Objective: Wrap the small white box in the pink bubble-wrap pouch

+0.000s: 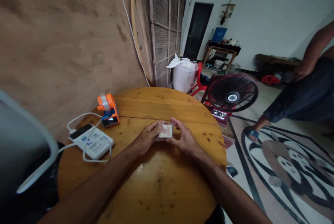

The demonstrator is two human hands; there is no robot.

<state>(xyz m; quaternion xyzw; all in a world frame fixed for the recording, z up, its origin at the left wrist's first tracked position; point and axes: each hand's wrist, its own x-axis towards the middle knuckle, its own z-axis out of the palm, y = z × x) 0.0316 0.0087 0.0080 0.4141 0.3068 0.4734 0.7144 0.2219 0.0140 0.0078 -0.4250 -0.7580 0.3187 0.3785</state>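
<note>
A small flat box (166, 131), white with reddish print and seemingly clear edges, is held just over the middle of the round wooden table (156, 189). It looks like a pack of cards in a clear case, but the print is too blurred to read. My left hand (149, 135) grips its left end, thumb on top. Around its right end curve the thumb and fingers of my right hand (185, 140), spanning the near and far edges. The undersides of the fingers are hidden.
Left on the table lie a white power bank (97, 147) with cables and an orange-blue device (108, 109). Beyond the right edge stands a fan (232, 97). A white sack (185, 76) and red chair (200, 81) are behind. Another person's leg (294, 102) is at right.
</note>
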